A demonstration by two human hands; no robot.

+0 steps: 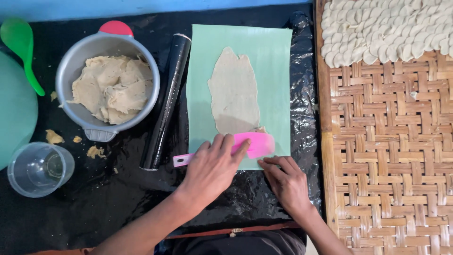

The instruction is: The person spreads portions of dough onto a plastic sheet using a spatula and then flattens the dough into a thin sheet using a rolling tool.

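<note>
The left hand lies flat over a pink scraper, fingers together and pressed down on its blade, pinning it against the pale green sheet. The scraper's long axis runs nearly crosswise, tilted a little: its handle end pokes out past the knuckles to the person's left and slightly nearer them, while the rounded blade points right, beyond the fingertips. Just ahead of those fingertips begins the rolled-out dough, a long thin strip stretching straight away from the person (its near edge touches the blade). The right hand rests just beside the blade, fingers together and pressed on the sheet's near edge, holding nothing. Left of the left hand's fingers lies a black rolling pin, pointing away, between the sheet and a grey pot of lumpy dough. Well beyond the right fingers sits a woven bamboo tray with small dough pieces heaped at its far end.
</note>
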